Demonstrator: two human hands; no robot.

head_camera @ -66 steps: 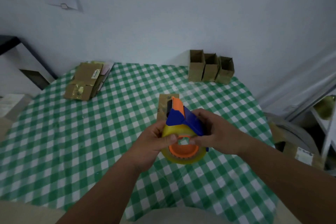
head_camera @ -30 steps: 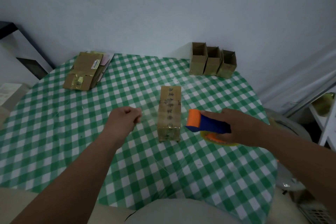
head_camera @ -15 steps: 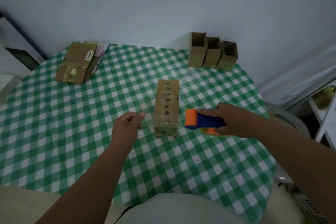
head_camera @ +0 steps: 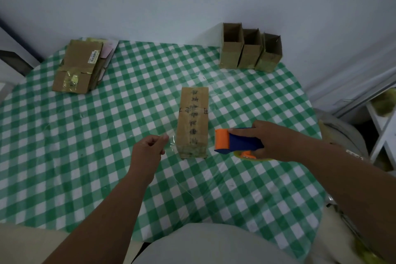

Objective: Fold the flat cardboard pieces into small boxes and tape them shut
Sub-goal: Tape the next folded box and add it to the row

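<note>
Far left of the box (head_camera: 193,122), by the wall, a stack of flat cardboard (head_camera: 79,69) waits, apparently for folding. Just left of the box's near end, the left hand (head_camera: 147,150) pinches the free end of clear tape (head_camera: 170,142), likely to hold it taut over the box. The box lies on the table (head_camera: 90,139). Just right, the right hand (head_camera: 272,141) grips the tape dispenser (head_camera: 235,142). Far behind and right, three boxes (head_camera: 249,51) stand open.

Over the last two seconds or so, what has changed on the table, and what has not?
Both hands held the tape dispenser together; now the right hand holds it right of the folded box, while the left hand has drawn clear tape out leftward across the box's near end. The three open boxes and flat cardboard stack stayed put.
</note>
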